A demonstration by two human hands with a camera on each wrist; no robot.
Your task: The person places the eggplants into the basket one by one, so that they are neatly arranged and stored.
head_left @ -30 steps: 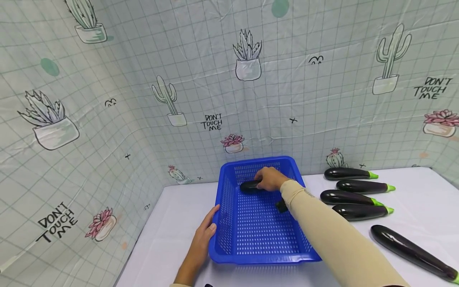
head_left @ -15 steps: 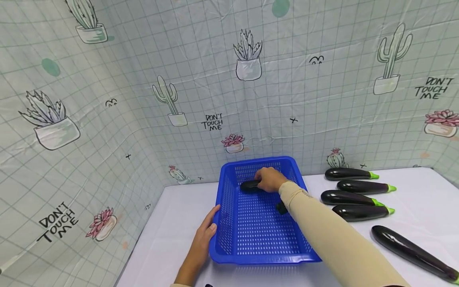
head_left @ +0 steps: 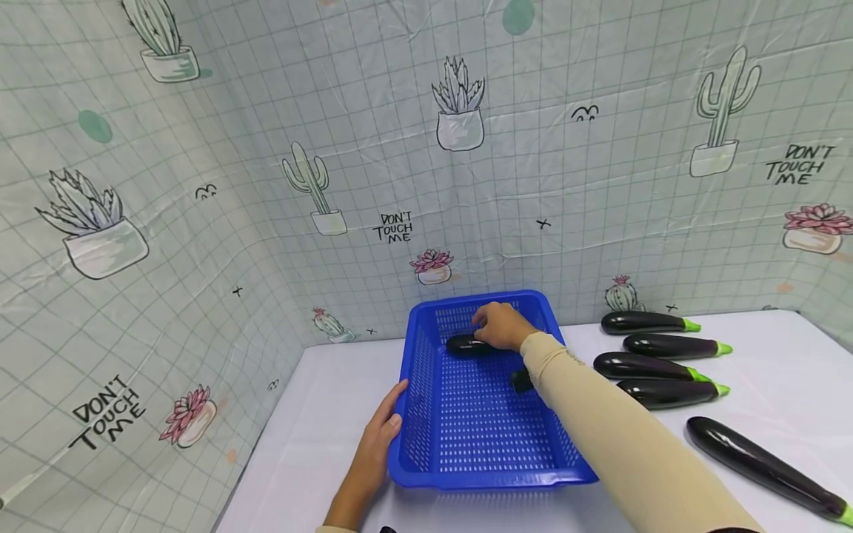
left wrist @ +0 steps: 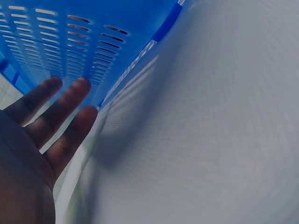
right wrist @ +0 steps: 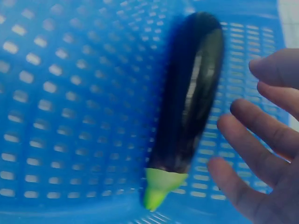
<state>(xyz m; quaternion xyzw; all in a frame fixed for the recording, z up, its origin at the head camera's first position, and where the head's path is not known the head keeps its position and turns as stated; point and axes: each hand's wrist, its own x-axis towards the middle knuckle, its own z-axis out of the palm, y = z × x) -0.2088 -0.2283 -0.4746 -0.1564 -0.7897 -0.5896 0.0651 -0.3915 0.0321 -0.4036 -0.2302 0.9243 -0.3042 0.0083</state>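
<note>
Has just lifted the right hand (head_left: 503,326) off the eggplant (head_left: 465,346) in the basket (head_left: 489,481), baring more of the dark skin in the head view than a moment ago. Released, by the right wrist view: spread fingers beside the eggplant, with a gap between. Suggests, as a judgement, a finished placing of this eggplant. Lies along the basket's far wall, rounded end toward the left wall, green stem visible only in the right wrist view.

Keeps the left hand (head_left: 377,437) at the basket's left side as before, fingers straight against the slotted outer wall, not clenched; cannot tell how hard pressed.

Shows one eggplant inside the basket, with bare slotted floor toward the near side; cannot name the dark shape (head_left: 521,380) beside the right sleeve (head_left: 613,422), being mostly covered. Leaves outside, on the white table (head_left: 320,414) to the right, four eggplants (head_left: 646,366) close together in a rough row, stems pointing away from the basket, plus a fifth eggplant (head_left: 763,470) nearer, apart and slanting toward the frame's edge.
</note>
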